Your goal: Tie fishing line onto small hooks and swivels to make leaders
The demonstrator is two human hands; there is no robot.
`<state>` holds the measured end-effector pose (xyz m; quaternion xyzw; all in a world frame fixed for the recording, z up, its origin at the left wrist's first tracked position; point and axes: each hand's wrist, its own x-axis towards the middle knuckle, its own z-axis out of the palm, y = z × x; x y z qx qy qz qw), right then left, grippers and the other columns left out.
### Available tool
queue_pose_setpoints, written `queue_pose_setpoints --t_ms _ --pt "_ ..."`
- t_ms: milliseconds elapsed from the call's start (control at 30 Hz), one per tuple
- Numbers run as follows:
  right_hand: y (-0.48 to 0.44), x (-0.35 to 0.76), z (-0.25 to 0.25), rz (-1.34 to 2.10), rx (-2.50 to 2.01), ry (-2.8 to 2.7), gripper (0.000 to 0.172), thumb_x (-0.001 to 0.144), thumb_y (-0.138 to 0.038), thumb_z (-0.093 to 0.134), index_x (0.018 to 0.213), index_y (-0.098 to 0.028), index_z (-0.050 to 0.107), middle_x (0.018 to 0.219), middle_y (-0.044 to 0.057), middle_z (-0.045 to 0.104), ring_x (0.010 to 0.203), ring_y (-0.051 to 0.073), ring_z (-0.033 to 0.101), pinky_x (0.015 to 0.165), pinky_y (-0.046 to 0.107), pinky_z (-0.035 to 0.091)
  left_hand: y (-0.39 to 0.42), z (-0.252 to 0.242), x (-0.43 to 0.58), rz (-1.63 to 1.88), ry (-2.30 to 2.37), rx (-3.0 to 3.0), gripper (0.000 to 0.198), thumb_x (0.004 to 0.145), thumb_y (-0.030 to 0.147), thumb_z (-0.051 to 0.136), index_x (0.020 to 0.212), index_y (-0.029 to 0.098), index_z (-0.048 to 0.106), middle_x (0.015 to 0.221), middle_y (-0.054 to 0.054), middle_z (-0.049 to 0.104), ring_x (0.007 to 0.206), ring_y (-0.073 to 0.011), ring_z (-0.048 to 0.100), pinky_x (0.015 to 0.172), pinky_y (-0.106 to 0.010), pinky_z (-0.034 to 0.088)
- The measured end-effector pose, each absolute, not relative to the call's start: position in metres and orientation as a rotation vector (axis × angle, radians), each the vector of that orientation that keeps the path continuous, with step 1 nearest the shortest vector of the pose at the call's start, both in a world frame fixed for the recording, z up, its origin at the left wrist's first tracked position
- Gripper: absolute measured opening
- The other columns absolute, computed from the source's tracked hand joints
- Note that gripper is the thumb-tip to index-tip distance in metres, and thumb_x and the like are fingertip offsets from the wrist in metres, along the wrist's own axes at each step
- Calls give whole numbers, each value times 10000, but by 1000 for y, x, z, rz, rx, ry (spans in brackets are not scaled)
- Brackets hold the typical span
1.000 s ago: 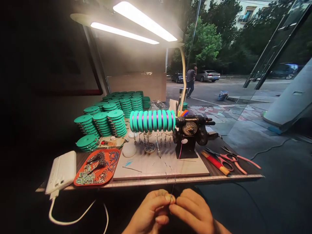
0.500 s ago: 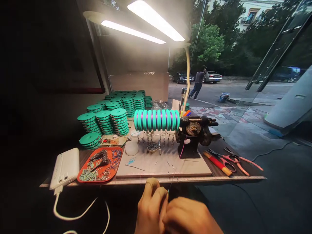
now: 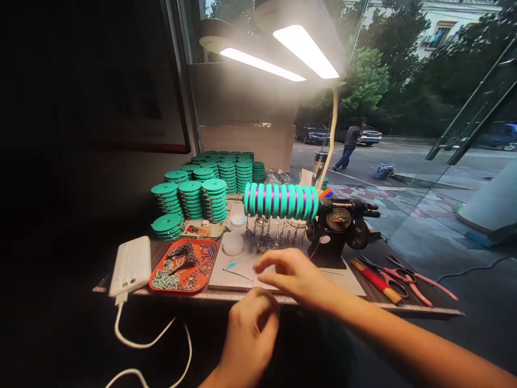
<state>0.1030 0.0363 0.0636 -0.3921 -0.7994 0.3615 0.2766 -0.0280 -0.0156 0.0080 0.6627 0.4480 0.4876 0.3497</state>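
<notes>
My left hand (image 3: 252,326) is curled closed just below the board's front edge. Whatever its fingers may grip is hidden. Over the pale board (image 3: 230,280), my right hand (image 3: 288,275) reaches leftward with thumb and index finger apart, nothing visible between them. Behind it, a row of turquoise spools (image 3: 280,201) wound with purple line is mounted on a black winding machine (image 3: 337,221). Small metal swivels or weights (image 3: 288,234) dangle below the spools. Near the right hand lie a small bowl of metal beads (image 3: 265,244), a white round lump (image 3: 233,243) and light-blue snippets (image 3: 231,264).
An orange tray (image 3: 183,267) of small fittings and a white power bank (image 3: 130,264) with a cable stand left. Stacks of green discs (image 3: 214,199) fill the back left. Scissors (image 3: 398,280), pliers (image 3: 428,277) and a red-handled tool (image 3: 375,280) lie right. A lamp (image 3: 334,124) arches overhead.
My right hand has parted from the left and moved up and forward over the board, its fingers opening. The left stays low and curled. The whole view has shifted, with the bench now farther right.
</notes>
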Motion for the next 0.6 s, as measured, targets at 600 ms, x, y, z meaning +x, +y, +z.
queue_pose_setpoints --t_ms 600 --pt "10 110 42 729 -577 -2255 275 872 -233 458 682 -125 625 637 41 650 596 118 569 550 204 424 -19 -6 -33 1337 1219 1945 148 790 103 493 765 158 629 815 -67 542 757 -169 539 675 -269 455"
